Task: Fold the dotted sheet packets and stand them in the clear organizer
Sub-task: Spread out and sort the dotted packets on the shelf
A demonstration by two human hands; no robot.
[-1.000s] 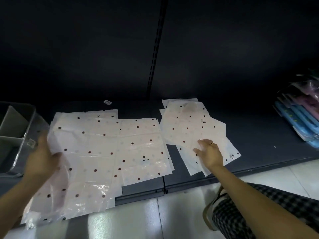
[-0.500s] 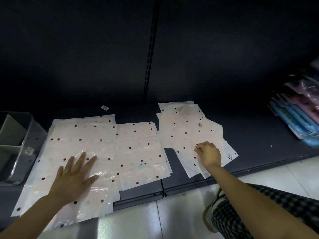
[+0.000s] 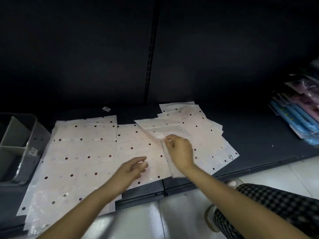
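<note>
Pale dotted sheet packets lie spread on a dark shelf (image 3: 250, 135): a large left pile (image 3: 82, 152), a middle pile (image 3: 138, 145) and a right pile (image 3: 198, 128). My right hand (image 3: 179, 150) pinches a packet (image 3: 155, 130) from the right pile and holds it lifted leftward over the middle pile. My left hand (image 3: 133, 168) hovers over the middle pile with fingers loosely extended, holding nothing. The clear organizer (image 3: 19, 147) with grey dividers stands at the far left of the shelf.
Blue and pink packaged goods (image 3: 300, 118) lean at the right end of the shelf. A small label (image 3: 106, 109) lies behind the piles. The shelf front edge (image 3: 224, 176) meets a pale tiled floor (image 3: 146, 219). My checkered clothing (image 3: 267, 204) is at bottom right.
My left hand left the large left pile and moved right to the middle pile. My right hand lifted a packet from the right pile and drew it leftward.
</note>
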